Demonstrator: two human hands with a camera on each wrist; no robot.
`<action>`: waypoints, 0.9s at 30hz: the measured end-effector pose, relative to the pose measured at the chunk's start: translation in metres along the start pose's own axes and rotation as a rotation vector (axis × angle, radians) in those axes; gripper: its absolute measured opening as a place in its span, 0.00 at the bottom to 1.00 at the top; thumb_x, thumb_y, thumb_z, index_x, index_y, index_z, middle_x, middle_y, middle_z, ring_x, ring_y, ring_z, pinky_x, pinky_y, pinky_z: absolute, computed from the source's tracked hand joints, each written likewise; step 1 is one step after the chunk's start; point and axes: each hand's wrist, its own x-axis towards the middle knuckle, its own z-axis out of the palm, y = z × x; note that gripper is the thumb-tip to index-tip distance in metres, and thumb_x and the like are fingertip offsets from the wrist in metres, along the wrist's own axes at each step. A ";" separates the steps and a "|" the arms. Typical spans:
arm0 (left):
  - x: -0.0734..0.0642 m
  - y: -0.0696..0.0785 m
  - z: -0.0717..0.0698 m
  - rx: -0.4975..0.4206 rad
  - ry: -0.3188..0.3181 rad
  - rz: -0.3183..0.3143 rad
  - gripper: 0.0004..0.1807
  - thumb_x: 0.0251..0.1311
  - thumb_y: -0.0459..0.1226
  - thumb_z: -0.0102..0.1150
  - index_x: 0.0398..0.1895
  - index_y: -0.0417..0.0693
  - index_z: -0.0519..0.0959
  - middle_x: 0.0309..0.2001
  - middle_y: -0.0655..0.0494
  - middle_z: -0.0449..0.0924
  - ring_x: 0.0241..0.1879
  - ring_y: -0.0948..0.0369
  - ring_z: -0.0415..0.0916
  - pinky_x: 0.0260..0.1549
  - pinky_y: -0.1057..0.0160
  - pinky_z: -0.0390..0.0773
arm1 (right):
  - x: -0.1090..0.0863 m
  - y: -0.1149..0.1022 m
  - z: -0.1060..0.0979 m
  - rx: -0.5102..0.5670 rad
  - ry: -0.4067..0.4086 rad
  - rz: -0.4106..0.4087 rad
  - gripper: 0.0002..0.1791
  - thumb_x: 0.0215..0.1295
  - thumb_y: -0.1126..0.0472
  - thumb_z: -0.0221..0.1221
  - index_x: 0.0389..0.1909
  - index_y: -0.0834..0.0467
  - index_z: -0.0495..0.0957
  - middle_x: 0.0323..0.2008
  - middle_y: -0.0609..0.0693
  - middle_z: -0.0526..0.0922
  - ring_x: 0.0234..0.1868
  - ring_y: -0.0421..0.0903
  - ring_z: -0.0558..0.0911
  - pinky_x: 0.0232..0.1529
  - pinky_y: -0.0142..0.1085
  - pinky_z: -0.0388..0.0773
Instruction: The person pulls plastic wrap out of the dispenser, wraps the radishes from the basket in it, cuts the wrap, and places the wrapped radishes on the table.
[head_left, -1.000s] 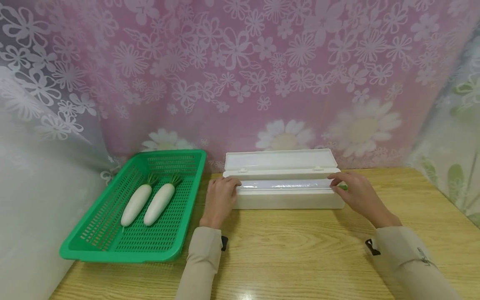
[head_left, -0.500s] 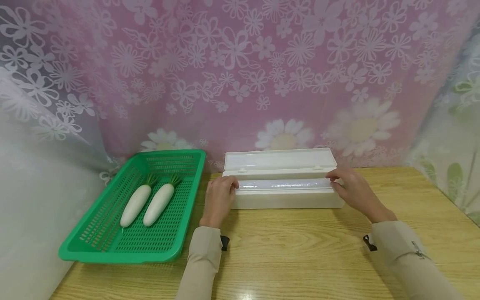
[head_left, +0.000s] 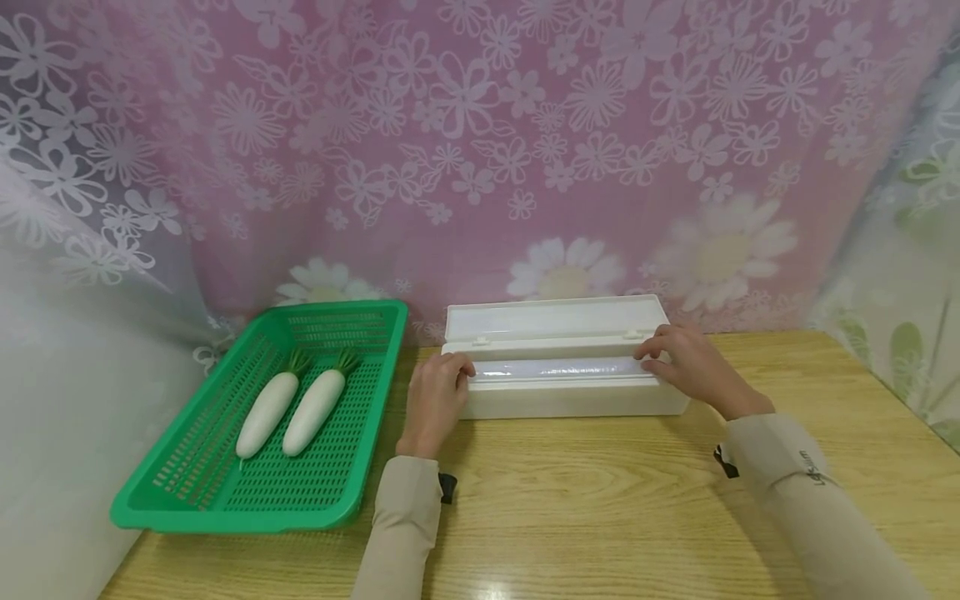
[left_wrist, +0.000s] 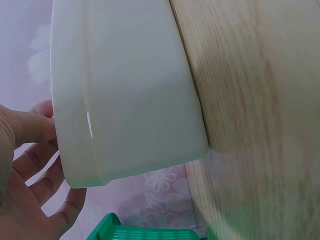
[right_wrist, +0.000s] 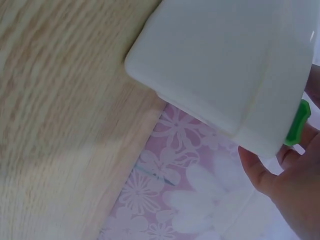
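A white plastic-wrap dispenser box (head_left: pixel 573 402) stands on the table with its lid (head_left: pixel 558 317) raised at the back. Along its open top shows a shiny roll of plastic wrap (head_left: pixel 551 368). My left hand (head_left: pixel 435 400) is at the roll's left end, its curled fingertips right on the box's top edge; in the left wrist view the box hides their tips. My right hand (head_left: pixel 697 371) reaches over the right end, thumb and index finger slightly apart at the wrap. Whether either hand pinches the film I cannot tell. A green piece (right_wrist: pixel 299 122) sits on the box's top edge beside my right fingers.
To the left stands a green plastic basket (head_left: pixel 375 442) with slotted sides. Two white radishes with short green tops, the left radish (head_left: pixel 267 414) and the right radish (head_left: pixel 315 412), lie in it. A pink floral curtain (head_left: pixel 480 167) hangs right behind the wooden table (head_left: pixel 570 500).
My right hand has shifted left along the top of the box, from its right end onto the wrap. My left hand has stayed at the left end. The lid remains raised.
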 end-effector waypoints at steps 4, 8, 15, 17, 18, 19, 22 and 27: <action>0.000 0.000 -0.001 -0.005 -0.001 0.000 0.09 0.58 0.23 0.66 0.26 0.44 0.84 0.28 0.53 0.85 0.31 0.53 0.80 0.40 0.51 0.80 | 0.003 0.002 0.001 -0.020 0.010 -0.048 0.09 0.59 0.72 0.69 0.41 0.62 0.89 0.28 0.46 0.79 0.28 0.45 0.74 0.32 0.43 0.70; 0.000 0.000 -0.001 -0.005 -0.001 0.000 0.09 0.58 0.23 0.66 0.26 0.44 0.84 0.28 0.53 0.85 0.31 0.52 0.80 0.40 0.51 0.79 | 0.006 0.005 0.002 -0.024 0.006 -0.084 0.09 0.57 0.72 0.70 0.38 0.60 0.89 0.28 0.45 0.79 0.28 0.44 0.73 0.32 0.43 0.69; 0.000 -0.001 0.000 -0.014 0.004 0.001 0.09 0.59 0.23 0.66 0.26 0.44 0.84 0.29 0.52 0.85 0.31 0.53 0.80 0.39 0.51 0.80 | 0.007 0.003 -0.002 -0.005 -0.016 -0.049 0.06 0.57 0.73 0.69 0.28 0.61 0.84 0.29 0.49 0.80 0.32 0.50 0.76 0.36 0.49 0.73; 0.001 -0.001 0.000 -0.020 0.005 -0.001 0.09 0.59 0.23 0.65 0.26 0.43 0.84 0.29 0.52 0.85 0.30 0.53 0.80 0.38 0.51 0.80 | 0.006 0.001 -0.003 0.019 -0.013 -0.036 0.05 0.59 0.74 0.68 0.29 0.62 0.83 0.31 0.50 0.82 0.35 0.53 0.78 0.39 0.52 0.74; 0.001 -0.001 -0.001 -0.021 0.007 -0.002 0.09 0.59 0.23 0.65 0.26 0.43 0.85 0.28 0.52 0.84 0.30 0.53 0.80 0.38 0.51 0.80 | 0.005 0.000 -0.004 0.033 -0.011 -0.031 0.05 0.59 0.74 0.67 0.30 0.62 0.83 0.32 0.51 0.83 0.36 0.54 0.79 0.39 0.53 0.75; 0.001 -0.001 -0.001 -0.022 0.008 -0.004 0.09 0.59 0.22 0.65 0.26 0.43 0.85 0.28 0.52 0.84 0.29 0.53 0.80 0.37 0.51 0.80 | 0.005 0.000 -0.005 0.045 -0.008 -0.027 0.05 0.60 0.74 0.67 0.31 0.62 0.83 0.33 0.52 0.83 0.37 0.55 0.80 0.40 0.53 0.75; 0.002 -0.001 -0.002 -0.023 0.007 -0.012 0.10 0.59 0.22 0.64 0.26 0.43 0.85 0.28 0.52 0.84 0.29 0.53 0.80 0.37 0.52 0.80 | 0.004 -0.002 -0.006 0.085 -0.001 -0.014 0.04 0.63 0.74 0.65 0.33 0.62 0.82 0.34 0.53 0.85 0.38 0.55 0.81 0.40 0.53 0.76; 0.006 0.000 -0.002 -0.046 0.010 -0.010 0.11 0.59 0.20 0.62 0.25 0.42 0.85 0.29 0.52 0.85 0.31 0.53 0.81 0.38 0.54 0.81 | 0.003 -0.003 -0.008 0.116 0.004 0.017 0.05 0.66 0.74 0.63 0.33 0.62 0.82 0.32 0.51 0.84 0.36 0.53 0.82 0.36 0.49 0.77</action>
